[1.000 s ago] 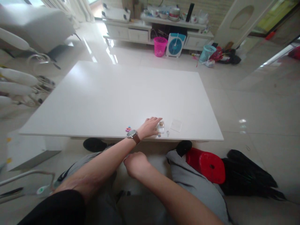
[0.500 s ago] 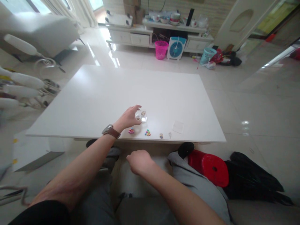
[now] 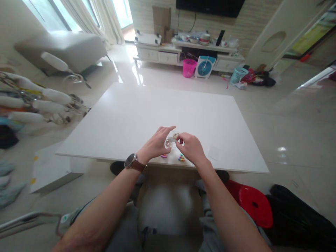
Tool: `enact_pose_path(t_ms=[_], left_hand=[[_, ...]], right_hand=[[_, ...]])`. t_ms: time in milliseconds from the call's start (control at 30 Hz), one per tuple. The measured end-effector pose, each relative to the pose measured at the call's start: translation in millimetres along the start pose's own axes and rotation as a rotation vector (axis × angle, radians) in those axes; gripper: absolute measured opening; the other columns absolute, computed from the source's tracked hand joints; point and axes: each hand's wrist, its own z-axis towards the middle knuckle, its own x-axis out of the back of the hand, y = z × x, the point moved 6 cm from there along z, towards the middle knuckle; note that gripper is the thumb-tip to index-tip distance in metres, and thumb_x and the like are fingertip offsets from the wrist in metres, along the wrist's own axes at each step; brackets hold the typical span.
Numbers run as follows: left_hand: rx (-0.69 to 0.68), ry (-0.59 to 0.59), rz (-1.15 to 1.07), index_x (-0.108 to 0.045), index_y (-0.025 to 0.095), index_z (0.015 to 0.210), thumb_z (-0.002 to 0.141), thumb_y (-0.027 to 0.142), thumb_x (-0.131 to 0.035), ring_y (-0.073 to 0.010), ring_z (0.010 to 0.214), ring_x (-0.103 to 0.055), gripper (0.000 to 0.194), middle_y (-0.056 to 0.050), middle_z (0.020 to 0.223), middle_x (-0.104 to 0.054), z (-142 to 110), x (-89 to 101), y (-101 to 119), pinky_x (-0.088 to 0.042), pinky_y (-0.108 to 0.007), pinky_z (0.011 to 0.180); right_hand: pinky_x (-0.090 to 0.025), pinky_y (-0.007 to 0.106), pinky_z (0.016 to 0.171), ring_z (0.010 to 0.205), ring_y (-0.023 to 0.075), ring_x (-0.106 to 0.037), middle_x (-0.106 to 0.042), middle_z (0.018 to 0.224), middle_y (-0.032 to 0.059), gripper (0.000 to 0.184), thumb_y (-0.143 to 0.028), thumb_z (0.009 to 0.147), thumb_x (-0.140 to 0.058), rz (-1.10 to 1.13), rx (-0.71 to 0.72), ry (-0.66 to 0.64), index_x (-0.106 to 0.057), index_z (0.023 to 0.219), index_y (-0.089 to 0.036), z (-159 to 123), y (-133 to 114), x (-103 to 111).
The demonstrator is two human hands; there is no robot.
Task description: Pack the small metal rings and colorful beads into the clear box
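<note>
Left forearm (image 3: 112, 197) enters from 7 o'clock; left hand (image 3: 155, 144) forms a C, thumb apart from fingers. Right forearm (image 3: 228, 201) enters from 5 o'clock; right hand (image 3: 193, 148) points toward 10 o'clock, fingers bent.

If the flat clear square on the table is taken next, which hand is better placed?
Probably the right hand: it is nearer the flat clear square; the left hand is at the left of the clear box.

A clear plastic box (image 3: 172, 139) holds pieces (image 3: 168, 142) with a metallic sheen over a smooth, softly glossy table (image 3: 162, 108). Polished floor tiles (image 3: 288, 129) gleam; the red stool (image 3: 256, 201) is shiny plastic, the watch strap (image 3: 139, 166) leather-look.
</note>
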Motion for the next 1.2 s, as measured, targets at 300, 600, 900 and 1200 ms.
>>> enact_pose_path(t_ms=[300, 600, 900, 1200], left_hand=[[-0.008, 0.028, -0.04, -0.033, 0.022, 0.149, 0.069, 0.003, -0.058, -0.0262, 0.125, -0.049, 0.086, -0.01, 0.134, -0.057, 1.1, 17.1, -4.5, -0.048, -0.044, 0.107], [0.002, -0.03, -0.064, -0.033, 0.025, 0.151, 0.069, 0.002, -0.058, -0.0264, 0.125, -0.048, 0.089, -0.009, 0.135, -0.055, -4.0, 20.1, -5.3, -0.048, -0.045, 0.107], [-0.019, -0.005, -0.083, -0.032, 0.024, 0.151, 0.067, 0.003, -0.06, -0.027, 0.124, -0.049, 0.091, -0.01, 0.134, -0.056, -2.2, 17.5, -3.4, -0.048, -0.047, 0.107], [0.015, -0.02, -0.115, -0.031, 0.025, 0.152, 0.068, 0.006, -0.065, -0.028, 0.127, -0.049, 0.093, -0.011, 0.137, -0.055, 1.2, 16.0, -5.0, -0.05, -0.047, 0.106]], right_hand=[[-0.042, 0.025, 0.078, 0.083, 0.0137, -0.061, -0.067, 0.094, 0.0029, 0.016, -0.024, 0.095, -0.057, 0.079, 0.103, -0.023, -0.071, 0.092, -0.018, 22.2, -29.5, -9.1], [-0.041, 0.025, 0.076, 0.081, 0.0123, -0.059, -0.065, 0.092, 0.0023, 0.014, -0.02, 0.092, -0.059, -0.028, 0.157, -0.167, -0.073, 0.091, -0.018, 23.8, -41.8, -19.8], [-0.041, 0.027, 0.072, 0.072, 0.013, -0.057, -0.066, 0.081, 0.0018, 0.013, -0.02, 0.089, -0.063, 0.247, 0.171, 0.002, -0.073, 0.081, -0.017, 20.1, -34.5, -4.0], [-0.042, 0.028, 0.066, 0.062, 0.0131, -0.052, -0.066, 0.071, 0.0013, 0.017, -0.029, 0.085, -0.066, 0.5, -0.126, 0.323, -0.075, 0.078, -0.017, 17.0, 16.6, 15.2]])
